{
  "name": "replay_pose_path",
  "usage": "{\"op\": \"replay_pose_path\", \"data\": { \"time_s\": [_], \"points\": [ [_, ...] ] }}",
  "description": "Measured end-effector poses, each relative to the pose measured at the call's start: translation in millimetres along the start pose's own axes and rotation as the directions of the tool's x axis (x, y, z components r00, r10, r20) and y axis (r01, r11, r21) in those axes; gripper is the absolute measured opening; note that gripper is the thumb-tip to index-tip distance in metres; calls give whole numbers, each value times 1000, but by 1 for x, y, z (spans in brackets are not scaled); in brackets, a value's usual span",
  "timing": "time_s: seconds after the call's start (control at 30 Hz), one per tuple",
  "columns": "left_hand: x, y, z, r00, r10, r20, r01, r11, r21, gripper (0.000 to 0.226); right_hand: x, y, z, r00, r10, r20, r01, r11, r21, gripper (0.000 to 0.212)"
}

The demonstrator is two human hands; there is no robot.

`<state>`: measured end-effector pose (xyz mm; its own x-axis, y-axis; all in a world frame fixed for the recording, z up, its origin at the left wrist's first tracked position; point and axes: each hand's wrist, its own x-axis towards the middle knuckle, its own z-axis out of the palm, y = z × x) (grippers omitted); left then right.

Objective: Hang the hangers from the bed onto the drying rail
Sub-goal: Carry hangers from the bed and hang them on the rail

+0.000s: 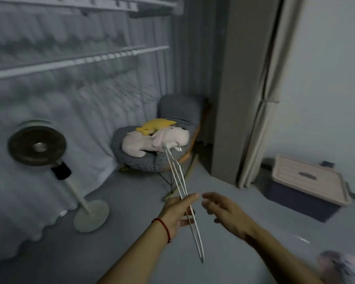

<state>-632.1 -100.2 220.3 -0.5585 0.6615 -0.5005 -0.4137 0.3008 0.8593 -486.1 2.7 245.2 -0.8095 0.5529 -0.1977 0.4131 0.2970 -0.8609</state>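
My left hand [177, 212] grips thin white hangers [178, 181] by the middle; they look like two held together, seen edge-on, with the metal hook end pointing up and away near the chair. My right hand [225, 212] hovers just right of them, fingers spread, holding nothing. The white drying rail [74, 62] runs across the upper left, in front of a grey curtain, and several hangers hang on it, blurred. The bed is out of view.
A standing fan [37, 146] is at the left on a round base. A striped rocking chair [172, 128] with plush toys sits in the corner. A lidded storage box [307, 187] stands on the floor at right, next to a tied curtain [260, 111].
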Motion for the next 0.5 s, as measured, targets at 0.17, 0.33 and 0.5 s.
{"op": "replay_pose_path", "data": {
  "time_s": [0.17,0.33,0.5],
  "points": [
    [18,44,-118,984,-4,-179,-13,995,-95,46,60,-74,104,965,15,264,-47,992,117,21],
    [41,84,-194,938,-25,-347,-46,979,-196,57,121,-133,164,928,-13,372,-46,988,149,30],
    [63,138,-243,904,-2,-429,-72,985,-155,81,184,-174,184,921,-181,346,121,974,189,27]
  ]
}}
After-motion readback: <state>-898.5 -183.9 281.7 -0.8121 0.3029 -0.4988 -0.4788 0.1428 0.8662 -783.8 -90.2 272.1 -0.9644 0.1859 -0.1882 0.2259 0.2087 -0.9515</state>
